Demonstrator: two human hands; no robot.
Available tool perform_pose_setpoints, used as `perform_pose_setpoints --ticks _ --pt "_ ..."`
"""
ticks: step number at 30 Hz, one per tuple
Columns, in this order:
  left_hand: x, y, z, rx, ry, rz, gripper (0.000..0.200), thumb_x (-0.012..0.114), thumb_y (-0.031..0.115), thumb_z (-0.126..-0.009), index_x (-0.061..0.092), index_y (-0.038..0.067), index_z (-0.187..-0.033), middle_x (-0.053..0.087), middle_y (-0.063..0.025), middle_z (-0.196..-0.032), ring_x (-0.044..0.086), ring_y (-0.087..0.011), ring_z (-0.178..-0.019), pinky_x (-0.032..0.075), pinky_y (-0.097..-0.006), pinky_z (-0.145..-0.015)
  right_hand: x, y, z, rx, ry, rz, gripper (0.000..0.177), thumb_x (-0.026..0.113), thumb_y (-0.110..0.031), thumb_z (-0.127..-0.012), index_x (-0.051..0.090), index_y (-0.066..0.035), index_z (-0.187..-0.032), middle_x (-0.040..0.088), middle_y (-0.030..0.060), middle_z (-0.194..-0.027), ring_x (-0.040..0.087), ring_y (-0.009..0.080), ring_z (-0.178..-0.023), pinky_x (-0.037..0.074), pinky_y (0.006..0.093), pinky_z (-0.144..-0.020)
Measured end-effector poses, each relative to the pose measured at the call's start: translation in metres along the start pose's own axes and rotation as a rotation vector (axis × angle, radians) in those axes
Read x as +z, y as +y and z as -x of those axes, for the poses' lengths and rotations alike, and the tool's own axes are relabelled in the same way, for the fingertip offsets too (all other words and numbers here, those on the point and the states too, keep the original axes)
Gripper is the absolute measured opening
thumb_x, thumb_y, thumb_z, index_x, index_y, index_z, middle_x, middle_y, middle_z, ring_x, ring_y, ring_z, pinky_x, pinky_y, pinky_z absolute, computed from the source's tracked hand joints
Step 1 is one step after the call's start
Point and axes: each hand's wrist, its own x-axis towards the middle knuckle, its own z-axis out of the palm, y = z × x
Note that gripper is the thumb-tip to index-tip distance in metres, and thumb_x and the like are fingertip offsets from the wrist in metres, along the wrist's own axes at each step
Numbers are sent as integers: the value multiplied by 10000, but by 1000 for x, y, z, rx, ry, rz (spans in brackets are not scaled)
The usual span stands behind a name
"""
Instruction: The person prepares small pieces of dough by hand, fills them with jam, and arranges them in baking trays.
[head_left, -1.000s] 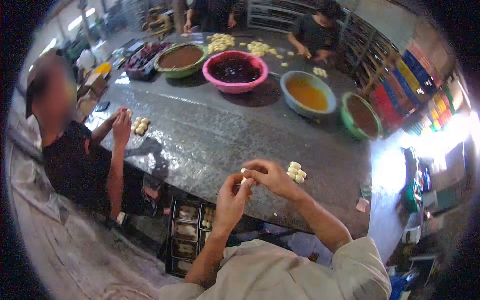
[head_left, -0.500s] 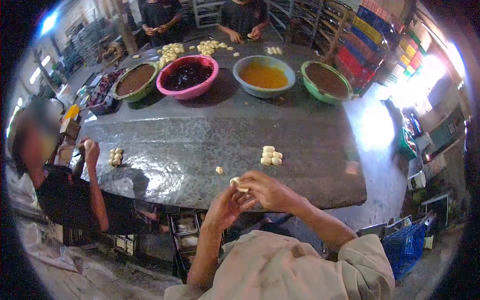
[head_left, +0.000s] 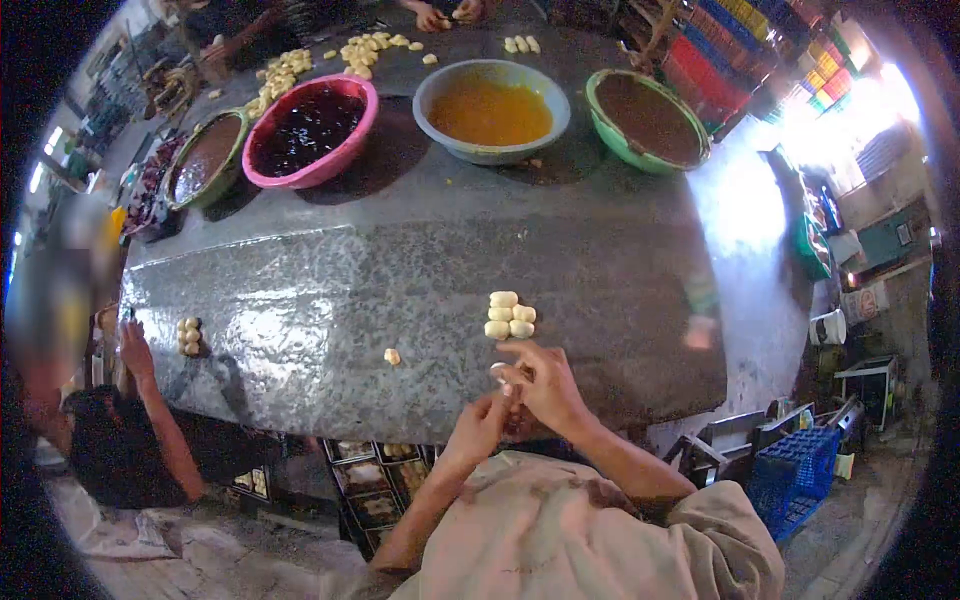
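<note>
At the near edge of the dark table (head_left: 600, 260), my left hand (head_left: 482, 425) and my right hand (head_left: 545, 385) meet, both with fingers closed. A small pale piece of dough (head_left: 497, 371) shows at my right fingertips; the fingers hide much of it. What my left fingers hold, if anything, is hidden. Just beyond my hands lies a small cluster of pale dough pieces (head_left: 508, 314). A small loose lump (head_left: 392, 356) rests on the table to the left.
Across the table stand a pink bowl of dark filling (head_left: 355, 150), a grey bowl of orange filling (head_left: 490, 152) and two green bowls (head_left: 640, 160). A co-worker's arm (head_left: 165, 430) is at left, beside more dough pieces (head_left: 188, 337). A blue crate (head_left: 795, 480) stands right.
My hands have drawn closer to the table edge, and the fingers now cover more of the dough. The view has shifted, and the co-worker at left has moved an arm.
</note>
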Motion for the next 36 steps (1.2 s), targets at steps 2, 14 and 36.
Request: perform_pose_setpoints --ticks 2,14,36 --pt "9 12 -18 43 56 -250 495 507 426 -1091 668 -41 -1119 720 -125 -955 728 -231 -821 556 -365 -729 -15 12 -17 497 -335 -424 339 716 -243 -985 694 -21 -1241 725 55 -978 647 150 -803 494 351 -785" --pt "32 39 -149 124 245 228 289 613 161 -1028 696 4 -1257 725 -94 -1154 670 -169 -1025 529 -328 -878 -9 120 -68 489 -312 -587 318 626 -151 -1002 637 -40 -1299 704 171 -1191 672 293 -1145 480 426 -1016" --pt "-51 -29 -43 235 493 613 199 572 62 -1029 676 -27 -1174 717 -98 -1123 672 -185 -1029 518 -327 -954 17 96 -82 -84 -130 113 427 794 -251 -844 681 -68 -1212 622 111 -1266 556 323 -1204 396 473 -1049"
